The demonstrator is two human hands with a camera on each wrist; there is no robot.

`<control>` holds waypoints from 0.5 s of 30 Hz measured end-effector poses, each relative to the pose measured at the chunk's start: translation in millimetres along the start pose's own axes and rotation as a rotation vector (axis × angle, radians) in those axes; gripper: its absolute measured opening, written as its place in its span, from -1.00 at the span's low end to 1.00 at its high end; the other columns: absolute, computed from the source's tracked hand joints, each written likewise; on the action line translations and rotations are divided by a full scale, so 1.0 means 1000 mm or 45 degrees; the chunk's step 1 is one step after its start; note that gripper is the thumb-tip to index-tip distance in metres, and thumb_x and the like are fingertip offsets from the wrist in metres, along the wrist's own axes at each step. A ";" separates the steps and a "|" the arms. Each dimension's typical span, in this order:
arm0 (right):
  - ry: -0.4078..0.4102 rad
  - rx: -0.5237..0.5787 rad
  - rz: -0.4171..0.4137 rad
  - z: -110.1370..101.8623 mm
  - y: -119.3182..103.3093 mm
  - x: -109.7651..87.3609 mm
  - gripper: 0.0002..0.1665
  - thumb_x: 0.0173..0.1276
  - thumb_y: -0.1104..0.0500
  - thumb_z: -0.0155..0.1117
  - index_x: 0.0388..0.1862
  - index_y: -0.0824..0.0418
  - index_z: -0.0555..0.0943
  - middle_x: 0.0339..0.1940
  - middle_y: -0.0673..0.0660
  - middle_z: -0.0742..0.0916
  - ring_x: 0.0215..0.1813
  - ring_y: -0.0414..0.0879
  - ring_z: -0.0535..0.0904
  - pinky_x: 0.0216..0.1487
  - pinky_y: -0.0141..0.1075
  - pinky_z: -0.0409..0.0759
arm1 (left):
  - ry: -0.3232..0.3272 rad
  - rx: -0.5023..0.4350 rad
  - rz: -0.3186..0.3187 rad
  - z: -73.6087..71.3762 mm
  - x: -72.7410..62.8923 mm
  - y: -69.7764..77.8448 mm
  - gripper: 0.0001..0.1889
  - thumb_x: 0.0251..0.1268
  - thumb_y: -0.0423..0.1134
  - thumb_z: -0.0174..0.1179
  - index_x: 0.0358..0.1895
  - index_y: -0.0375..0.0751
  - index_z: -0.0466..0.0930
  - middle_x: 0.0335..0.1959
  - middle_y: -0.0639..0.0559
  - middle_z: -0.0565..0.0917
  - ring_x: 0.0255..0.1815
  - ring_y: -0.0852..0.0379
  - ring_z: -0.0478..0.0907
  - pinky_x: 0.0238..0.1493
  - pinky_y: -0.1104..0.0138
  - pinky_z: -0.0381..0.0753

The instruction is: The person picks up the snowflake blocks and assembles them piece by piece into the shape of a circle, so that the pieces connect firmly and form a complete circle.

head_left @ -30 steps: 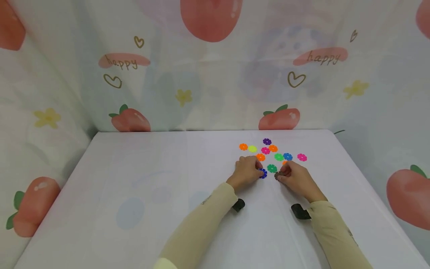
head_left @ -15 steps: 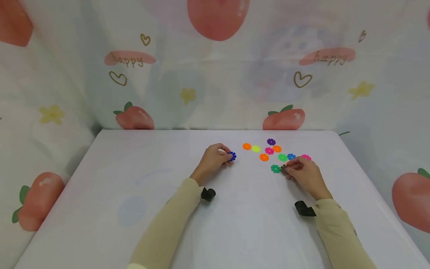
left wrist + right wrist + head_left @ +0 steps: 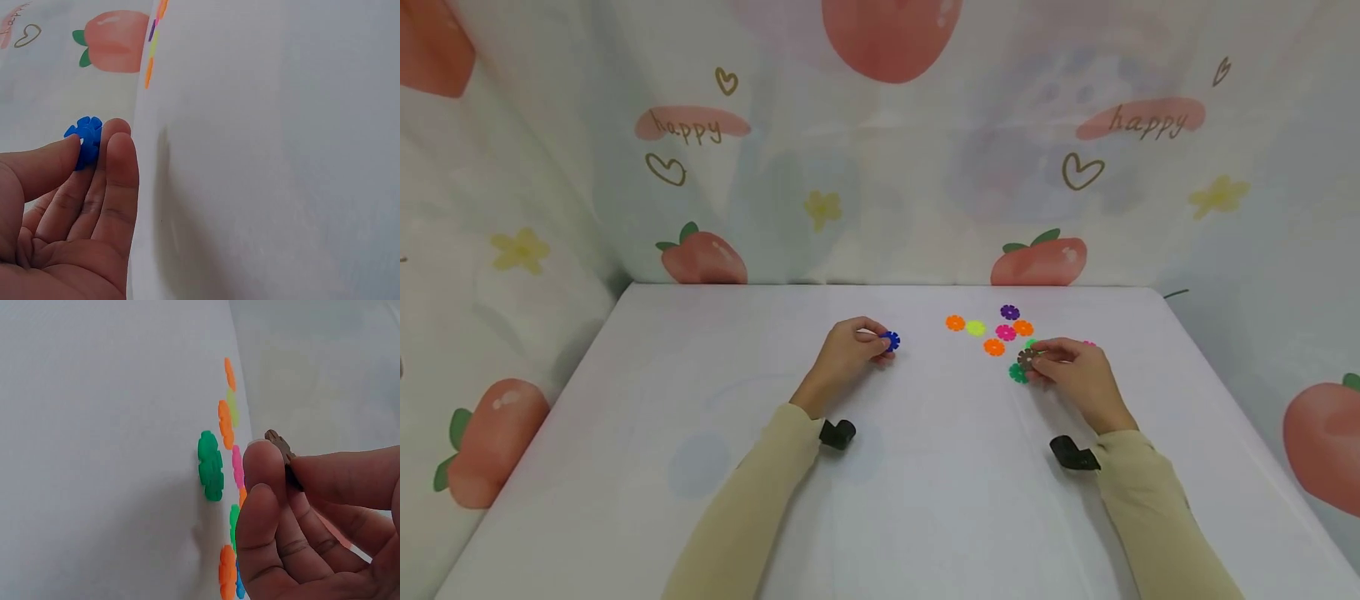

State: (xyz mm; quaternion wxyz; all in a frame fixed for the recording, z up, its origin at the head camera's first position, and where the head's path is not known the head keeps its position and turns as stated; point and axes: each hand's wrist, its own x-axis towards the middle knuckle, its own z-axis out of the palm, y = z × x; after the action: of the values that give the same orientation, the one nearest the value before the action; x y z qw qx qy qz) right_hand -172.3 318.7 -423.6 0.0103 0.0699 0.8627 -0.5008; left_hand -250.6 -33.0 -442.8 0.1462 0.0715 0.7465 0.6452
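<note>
Between thumb and fingers, my left hand [image 3: 846,350] pinches a blue snowflake disc [image 3: 892,341] above the table, left of the other discs. In the left wrist view the blue disc [image 3: 87,140] stands on edge against the fingertips. My right hand [image 3: 1082,375] pinches a brown snowflake disc [image 3: 1027,359], held up over the table in the right wrist view. Just beneath it lies a dark green disc [image 3: 1018,373], partly covered in the head view. A lighter green disc [image 3: 234,525] and a blue one [image 3: 240,584] are mostly hidden from the head view by my right hand.
Several loose discs lie flat at the back right: orange [image 3: 955,322], yellow [image 3: 975,327], purple [image 3: 1010,312] and pink [image 3: 1006,332]. Another pink disc [image 3: 1090,343] peeks out behind the right hand. The white table [image 3: 895,500] ends at a printed cloth backdrop [image 3: 910,183].
My left hand has carried the blue disc left, away from the others. My right hand has lifted the brown disc off the table and turned its face toward the head camera.
</note>
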 end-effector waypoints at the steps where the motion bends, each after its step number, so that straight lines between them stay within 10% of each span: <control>1: -0.009 0.030 -0.012 0.001 -0.001 0.001 -0.50 0.66 0.13 0.28 0.36 0.48 0.58 0.05 0.40 0.75 -0.15 -0.07 0.82 -0.07 -0.40 0.71 | 0.001 0.004 -0.003 -0.002 -0.001 0.001 -0.87 0.54 -0.44 0.29 0.03 -0.38 0.63 -0.19 -0.20 0.83 -0.18 -0.07 0.83 0.06 0.25 0.72; 15: -0.095 0.178 0.021 0.023 -0.024 0.014 -0.48 0.62 0.06 0.34 0.23 0.50 0.59 -0.03 0.26 0.83 -0.16 -0.12 0.84 -0.05 -0.34 0.73 | 0.018 -0.002 -0.006 -0.018 -0.015 0.006 -0.88 0.48 -0.46 0.35 -0.04 -0.41 0.65 -0.19 -0.20 0.82 -0.11 -0.10 0.80 0.06 0.21 0.74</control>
State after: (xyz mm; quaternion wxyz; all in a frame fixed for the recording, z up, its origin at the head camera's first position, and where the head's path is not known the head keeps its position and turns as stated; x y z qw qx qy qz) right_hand -190.5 288.4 -415.8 0.0419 0.0589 0.8240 -0.5619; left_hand -242.1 -53.1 -432.5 0.1424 0.0652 0.7472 0.6459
